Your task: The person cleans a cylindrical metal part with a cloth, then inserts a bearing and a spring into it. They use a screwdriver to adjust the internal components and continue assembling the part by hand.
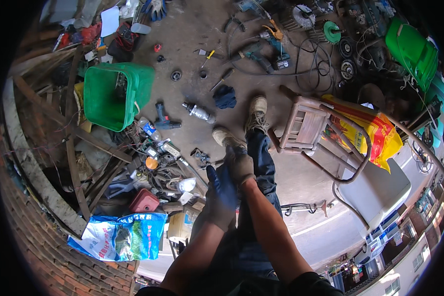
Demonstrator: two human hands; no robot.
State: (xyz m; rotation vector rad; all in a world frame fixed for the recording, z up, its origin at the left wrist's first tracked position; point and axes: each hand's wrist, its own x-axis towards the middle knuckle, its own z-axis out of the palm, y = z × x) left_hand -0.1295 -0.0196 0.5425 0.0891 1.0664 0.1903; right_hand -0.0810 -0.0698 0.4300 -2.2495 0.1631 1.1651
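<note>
My left hand (223, 190) wears a work glove with a dark blue coating, its thumb stretched out and apart. My right hand (240, 168), in a greyish-brown glove, presses against the left glove's finger side. The right fingers are blurred and partly hidden, so their grip is unclear. Both hands are held together in front of my legs, above my tan shoes (257, 112). On the floor beyond them lie a silver cylindrical tool part (199, 113), a cordless drill (166, 117) and a dark crumpled cloth (225, 96).
A green bucket (142, 84) stands at the left, above heaped parts and a blue-white sack (126, 237). To the right are a wooden chair (306, 123) and a yellow-red bag (380, 135). Screwdrivers (223, 79), an angle grinder (256, 55) and looping cables (313, 64) lie at the far side.
</note>
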